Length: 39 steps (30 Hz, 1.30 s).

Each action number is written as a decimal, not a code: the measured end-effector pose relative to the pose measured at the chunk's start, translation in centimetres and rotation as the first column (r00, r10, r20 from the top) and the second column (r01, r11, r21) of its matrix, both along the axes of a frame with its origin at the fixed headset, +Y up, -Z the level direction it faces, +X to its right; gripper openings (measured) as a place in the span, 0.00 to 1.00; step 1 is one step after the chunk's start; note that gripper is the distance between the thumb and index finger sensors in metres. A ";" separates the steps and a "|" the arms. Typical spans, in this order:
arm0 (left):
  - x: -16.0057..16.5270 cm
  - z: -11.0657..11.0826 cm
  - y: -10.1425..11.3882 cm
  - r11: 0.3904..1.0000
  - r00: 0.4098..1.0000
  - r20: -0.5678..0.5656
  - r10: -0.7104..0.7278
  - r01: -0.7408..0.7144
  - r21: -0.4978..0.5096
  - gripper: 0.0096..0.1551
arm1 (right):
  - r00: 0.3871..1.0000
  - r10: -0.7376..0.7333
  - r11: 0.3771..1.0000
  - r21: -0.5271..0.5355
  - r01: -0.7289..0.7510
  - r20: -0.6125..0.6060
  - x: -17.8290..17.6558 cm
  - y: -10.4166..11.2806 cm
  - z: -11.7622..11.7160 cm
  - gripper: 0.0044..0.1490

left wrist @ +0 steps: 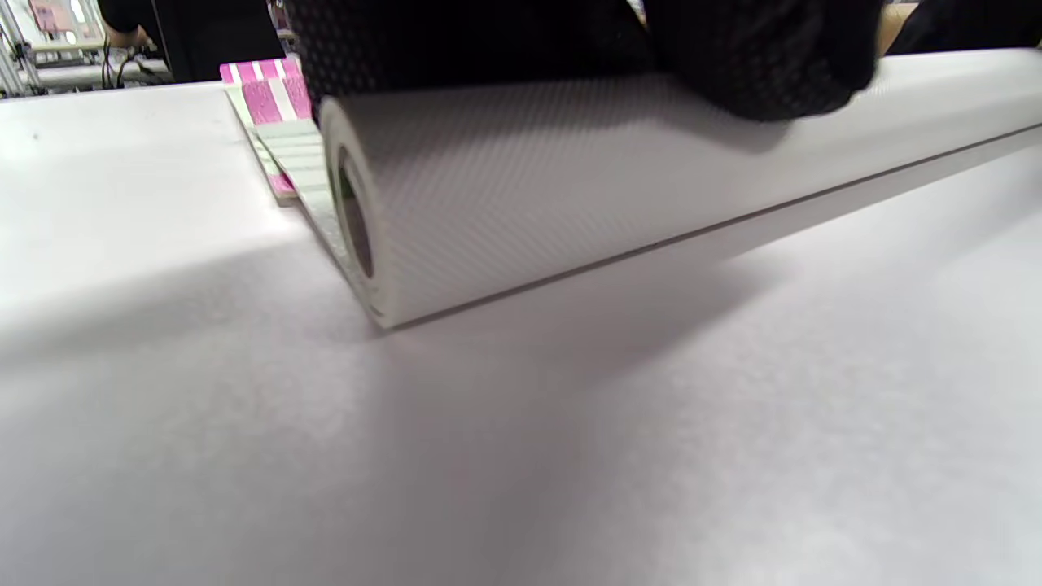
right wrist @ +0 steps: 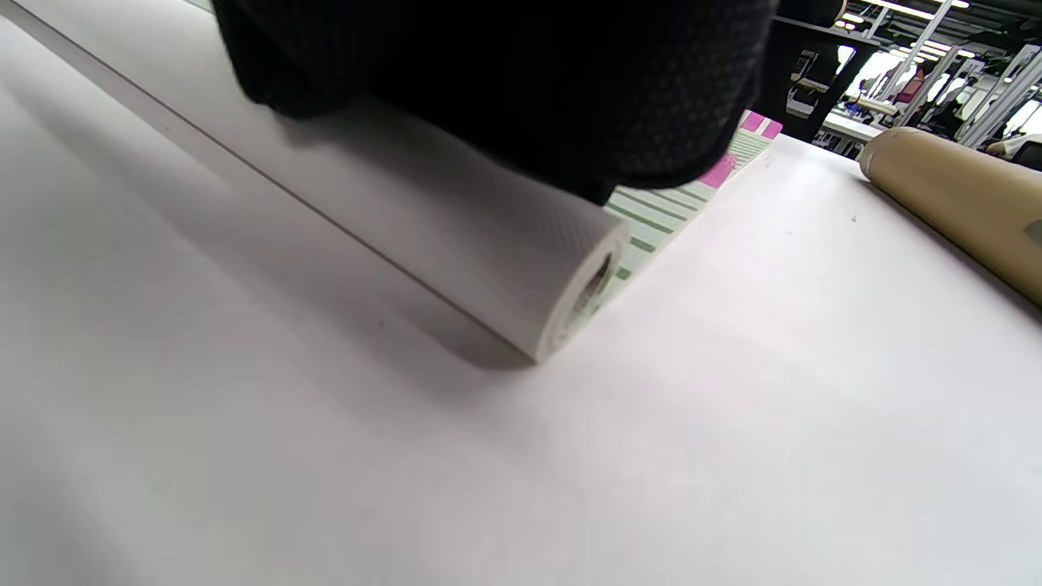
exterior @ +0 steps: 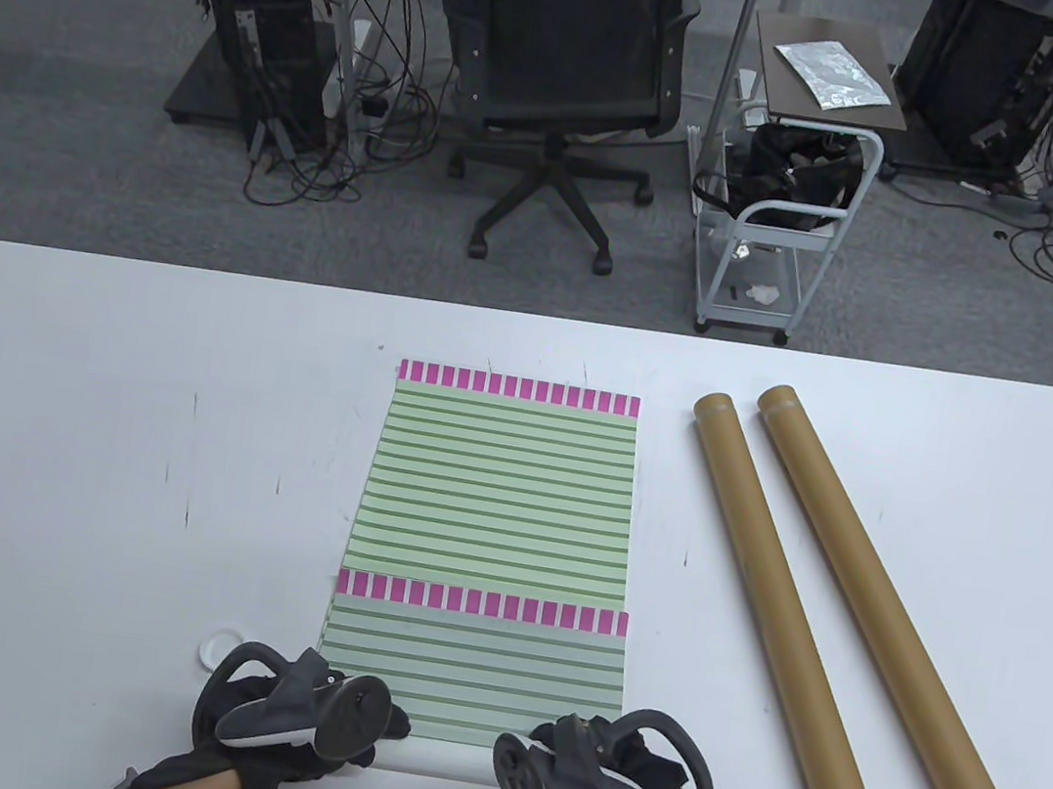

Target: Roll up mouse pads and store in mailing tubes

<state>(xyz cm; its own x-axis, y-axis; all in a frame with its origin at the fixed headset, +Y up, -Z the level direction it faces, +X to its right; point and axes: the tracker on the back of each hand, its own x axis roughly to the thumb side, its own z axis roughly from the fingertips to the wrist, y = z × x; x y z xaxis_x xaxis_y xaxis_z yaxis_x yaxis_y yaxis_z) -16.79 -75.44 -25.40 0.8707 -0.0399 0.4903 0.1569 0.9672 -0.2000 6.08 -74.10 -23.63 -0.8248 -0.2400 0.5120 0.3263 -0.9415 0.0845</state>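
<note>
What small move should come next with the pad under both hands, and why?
Probably roll the near mouse pad further away from the person. Only its near edge is rolled; most still lies flat. The left hand and right hand rest on the roll's two ends, and the mailing tubes wait alongside.

Two green-striped mouse pads with pink-checked top edges lie overlapped mid-tabletop. The near mouse pad (exterior: pixel 472 673) has its near edge curled into a white-backed roll (left wrist: pixel 570 187); the far mouse pad (exterior: pixel 502 480) lies flat beneath it. To the right, two brown mailing tubes (exterior: pixel 788 631) lie side by side, angled.
</note>
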 end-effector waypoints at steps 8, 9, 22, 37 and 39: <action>-0.1 -0.3 -0.1 0.999 0.999 -0.033 0.036 -0.037 -0.013 0.23 | 0.994 -0.100 0.986 0.127 0.104 -0.040 -0.1 1.7 0.5 0.28; -0.2 -0.3 -0.1 0.999 0.999 -0.034 0.036 -0.036 -0.010 0.23 | 0.996 -0.078 0.989 0.125 0.084 -0.048 -0.2 1.2 0.5 0.29; -0.9 -0.1 0.1 1.000 0.999 -0.036 -0.001 0.002 0.017 0.30 | 0.999 -0.008 0.994 0.107 0.011 -0.032 -0.4 -0.2 -0.2 0.31; 0.4 0.7 0.7 0.985 0.995 -0.043 -0.095 0.100 0.139 0.27 | 1.000 -0.026 0.999 0.047 0.026 0.003 0.0 -0.4 -0.9 0.32; 0.5 0.5 0.5 0.981 0.992 -0.048 -0.115 0.121 0.149 0.27 | 0.999 -0.029 0.999 0.043 0.028 0.014 0.2 -0.3 -1.0 0.32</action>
<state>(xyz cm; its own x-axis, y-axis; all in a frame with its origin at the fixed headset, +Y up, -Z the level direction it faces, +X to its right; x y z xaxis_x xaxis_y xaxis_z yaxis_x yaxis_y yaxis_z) -16.33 -74.89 -24.86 0.8737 -0.2143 0.4366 0.2664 0.9619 -0.0610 6.24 -74.35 -24.68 -0.8388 -0.2380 0.4897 0.2985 -0.9532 0.0480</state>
